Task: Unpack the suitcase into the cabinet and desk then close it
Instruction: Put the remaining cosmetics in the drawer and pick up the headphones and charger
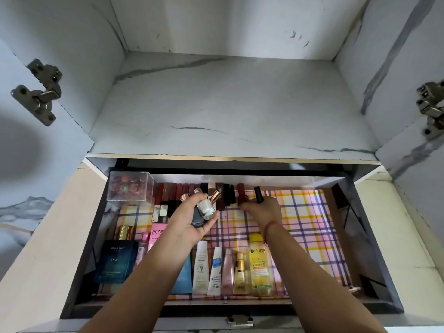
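Left hand (189, 224) curls round polish bottles (206, 210), above open drawer (379, 280). Right hand (263, 210) grips black tube (258, 194) at drawer's back row, beside red lipstick (241, 195).

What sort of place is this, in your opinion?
Likely a home dressing area or bedroom: an open drawer under a marble-patterned cabinet shelf holds a row of lipsticks, a blue perfume box and a Garnier bottle.
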